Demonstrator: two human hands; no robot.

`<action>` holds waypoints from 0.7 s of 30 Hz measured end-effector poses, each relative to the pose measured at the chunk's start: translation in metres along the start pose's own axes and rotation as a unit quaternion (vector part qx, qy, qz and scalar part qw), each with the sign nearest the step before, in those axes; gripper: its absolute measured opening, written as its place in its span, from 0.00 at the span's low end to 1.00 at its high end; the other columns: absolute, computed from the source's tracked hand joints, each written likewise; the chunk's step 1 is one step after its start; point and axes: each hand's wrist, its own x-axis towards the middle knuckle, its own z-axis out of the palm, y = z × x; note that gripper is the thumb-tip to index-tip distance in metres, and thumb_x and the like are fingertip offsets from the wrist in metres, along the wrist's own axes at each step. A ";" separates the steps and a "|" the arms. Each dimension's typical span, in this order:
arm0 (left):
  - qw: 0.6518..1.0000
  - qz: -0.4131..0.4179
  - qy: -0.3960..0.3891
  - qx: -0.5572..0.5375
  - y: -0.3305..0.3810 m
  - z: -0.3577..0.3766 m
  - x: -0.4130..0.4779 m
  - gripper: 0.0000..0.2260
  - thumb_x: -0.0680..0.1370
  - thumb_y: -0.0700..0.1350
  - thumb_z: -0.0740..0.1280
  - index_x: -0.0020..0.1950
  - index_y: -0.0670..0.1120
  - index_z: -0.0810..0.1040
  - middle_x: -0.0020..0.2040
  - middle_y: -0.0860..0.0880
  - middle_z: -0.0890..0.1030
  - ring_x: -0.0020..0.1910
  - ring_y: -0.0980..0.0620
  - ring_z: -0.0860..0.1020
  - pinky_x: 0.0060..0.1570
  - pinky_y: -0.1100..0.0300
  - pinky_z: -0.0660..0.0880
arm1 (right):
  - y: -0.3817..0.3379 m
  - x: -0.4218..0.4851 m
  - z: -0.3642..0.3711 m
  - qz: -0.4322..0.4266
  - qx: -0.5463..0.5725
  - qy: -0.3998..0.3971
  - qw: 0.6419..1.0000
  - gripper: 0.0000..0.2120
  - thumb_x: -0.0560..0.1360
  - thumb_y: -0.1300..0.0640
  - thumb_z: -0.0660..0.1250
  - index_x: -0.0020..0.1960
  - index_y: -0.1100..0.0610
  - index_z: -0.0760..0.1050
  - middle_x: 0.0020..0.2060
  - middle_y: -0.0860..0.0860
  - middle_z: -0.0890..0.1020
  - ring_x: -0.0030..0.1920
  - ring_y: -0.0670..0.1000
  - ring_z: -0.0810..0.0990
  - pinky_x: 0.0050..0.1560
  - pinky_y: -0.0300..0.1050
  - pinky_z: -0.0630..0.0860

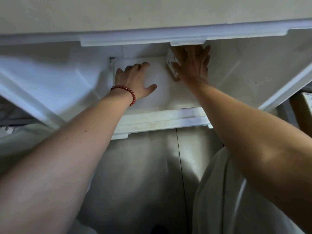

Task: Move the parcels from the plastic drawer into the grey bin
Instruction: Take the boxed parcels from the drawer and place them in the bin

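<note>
The white plastic drawer (162, 119) is pulled out toward me. A flat white parcel (162, 81) lies on its floor. My left hand (135, 80), with a red bead bracelet on the wrist, lies on this parcel; its fingers curl over the far edge and the thumb is spread on top. At the back right a small brown cardboard box (171, 60) with a printed label stands tilted. My right hand (194, 65) holds it, thumb across its front and fingers reaching behind, up to the drawer above. The grey bin cannot be made out for certain.
The front of the drawer above (143, 38) overhangs both hands. Another brown cardboard box (302, 108) sits at the right edge, outside the drawer. A dim grey shape (10, 114) shows at the left edge. Tiled floor (143, 174) lies below.
</note>
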 end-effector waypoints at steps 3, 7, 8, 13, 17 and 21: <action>1.000 0.004 0.007 -0.002 0.000 -0.002 0.003 0.32 0.76 0.62 0.62 0.75 0.51 0.58 0.71 0.46 0.68 0.68 0.44 0.68 0.64 0.47 0.63 | -0.002 -0.003 -0.003 0.026 0.051 0.024 0.998 0.30 0.78 0.49 0.63 0.76 0.50 0.57 0.76 0.64 0.48 0.74 0.66 0.56 0.68 0.57 0.66; 1.000 -0.002 0.005 -0.006 -0.001 0.000 -0.003 0.32 0.75 0.62 0.62 0.75 0.51 0.58 0.72 0.45 0.68 0.68 0.43 0.68 0.63 0.47 0.64 | 0.001 -0.010 -0.006 0.007 0.060 0.031 0.998 0.27 0.78 0.54 0.62 0.75 0.54 0.58 0.73 0.64 0.54 0.68 0.66 0.63 0.62 0.54 0.67; 1.000 -0.004 0.002 -0.007 -0.001 0.000 -0.005 0.33 0.75 0.63 0.62 0.75 0.51 0.57 0.72 0.45 0.68 0.68 0.43 0.68 0.63 0.47 0.64 | 0.002 -0.014 -0.008 0.007 0.066 0.032 0.997 0.26 0.78 0.55 0.61 0.74 0.55 0.59 0.72 0.64 0.55 0.67 0.66 0.63 0.61 0.53 0.67; 1.000 -0.005 -0.007 -0.010 0.002 -0.013 -0.026 0.35 0.74 0.63 0.64 0.76 0.51 0.56 0.72 0.45 0.67 0.68 0.43 0.68 0.62 0.46 0.65 | -0.003 -0.035 -0.021 0.083 0.147 0.032 0.985 0.21 0.79 0.51 0.59 0.70 0.55 0.61 0.67 0.61 0.65 0.60 0.62 0.66 0.59 0.48 0.64; 1.000 -0.016 -0.009 -0.024 0.006 -0.038 -0.052 0.38 0.73 0.63 0.66 0.77 0.51 0.54 0.74 0.45 0.64 0.69 0.43 0.67 0.62 0.46 0.66 | -0.013 -0.059 -0.046 0.148 0.280 0.010 0.949 0.23 0.80 0.49 0.60 0.70 0.56 0.59 0.63 0.59 0.71 0.53 0.56 0.69 0.48 0.44 0.65; 0.997 -0.037 0.001 -0.067 0.011 -0.059 -0.088 0.40 0.71 0.64 0.67 0.76 0.52 0.54 0.72 0.44 0.66 0.67 0.41 0.70 0.60 0.48 0.69 | -0.011 -0.114 -0.062 0.159 0.376 -0.035 0.912 0.23 0.78 0.44 0.62 0.68 0.53 0.62 0.61 0.57 0.76 0.63 0.60 0.73 0.61 0.55 0.73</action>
